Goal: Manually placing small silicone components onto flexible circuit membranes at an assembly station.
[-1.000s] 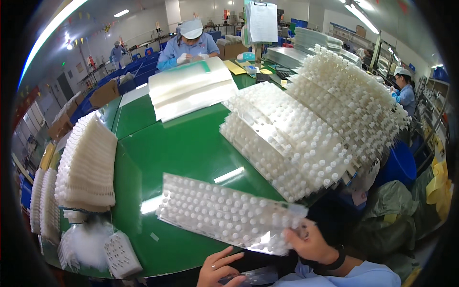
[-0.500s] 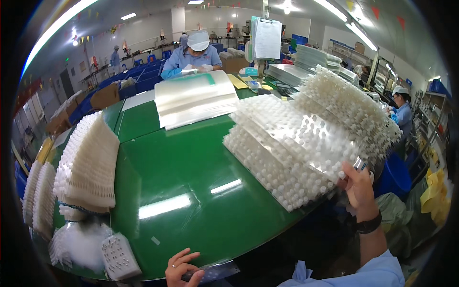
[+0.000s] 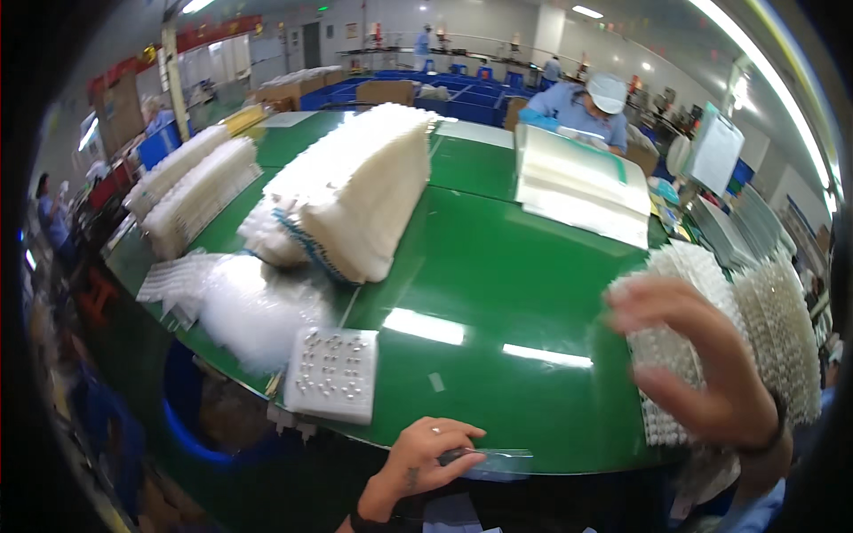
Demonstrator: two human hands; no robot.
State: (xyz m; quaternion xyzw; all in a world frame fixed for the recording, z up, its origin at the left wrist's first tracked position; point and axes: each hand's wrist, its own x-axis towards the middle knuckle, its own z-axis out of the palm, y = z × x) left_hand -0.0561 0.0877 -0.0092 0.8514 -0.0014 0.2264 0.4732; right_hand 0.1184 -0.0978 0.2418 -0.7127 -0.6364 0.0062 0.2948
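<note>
My left hand (image 3: 434,455) is at the table's front edge, thumb and fingers closed on a clear plastic piece (image 3: 506,461) that juts out to the right. Part of that piece is hidden by the fingers. My right hand (image 3: 711,369) is raised at the right, smeared by motion, with thumb and fingers apart and nothing visible between them. Behind it stand stacked translucent sheets with white knobs (image 3: 662,417), partly covered by the hand. To the left of my left hand lies a white foam-like block with rows of small metallic pieces (image 3: 333,377).
A tall white stack (image 3: 369,195) stands left of centre on the green table (image 3: 480,266), with clear plastic wrap (image 3: 258,306) before it. Further left are more white stacks (image 3: 200,195). Across the table, a co-worker (image 3: 582,111) in blue sits behind film sheets (image 3: 582,186).
The view has swung to the left. My right hand has come away from the knobbed sheets and its fingers have spread. My left hand has closed further on the clear plastic piece.
</note>
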